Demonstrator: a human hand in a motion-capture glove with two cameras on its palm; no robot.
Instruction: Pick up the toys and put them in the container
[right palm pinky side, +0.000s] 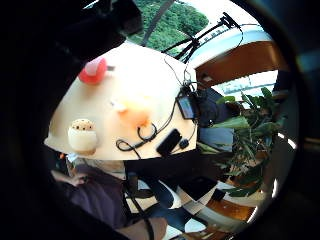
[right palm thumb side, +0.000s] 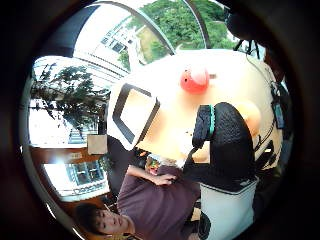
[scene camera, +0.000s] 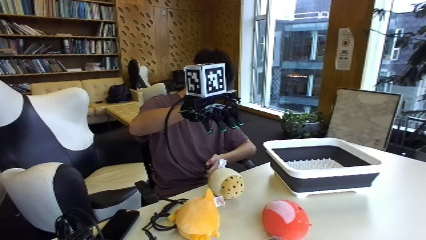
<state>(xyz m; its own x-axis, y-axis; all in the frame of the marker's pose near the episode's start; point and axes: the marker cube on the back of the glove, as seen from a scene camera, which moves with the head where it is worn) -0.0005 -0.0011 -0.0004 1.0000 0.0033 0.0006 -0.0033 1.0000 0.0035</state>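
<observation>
Three plush toys lie on the pale table (scene camera: 373, 210): a yellow one (scene camera: 198, 217) near the front edge, a red round one (scene camera: 285, 220) beside it, and a cream spotted one (scene camera: 227, 183) nearer the person. The white and dark grey container (scene camera: 323, 170) stands further right, with nothing in it. My gloved right hand (scene camera: 212, 115) is raised high above the table in front of the person, fingers hanging relaxed and holding nothing. The palm views look down on the red toy (right palm pinky side: 93, 71), the yellow toy (right palm pinky side: 134, 112), the cream toy (right palm pinky side: 82, 135) and the container (right palm thumb side: 134, 114).
The person's bare hand (scene camera: 214, 164) rests at the table edge beside the cream toy. Black cables and a phone (scene camera: 120, 224) lie at the table's left corner. A black and white chair (scene camera: 46, 165) stands left of the table. A framed board (scene camera: 363, 117) leans behind the container.
</observation>
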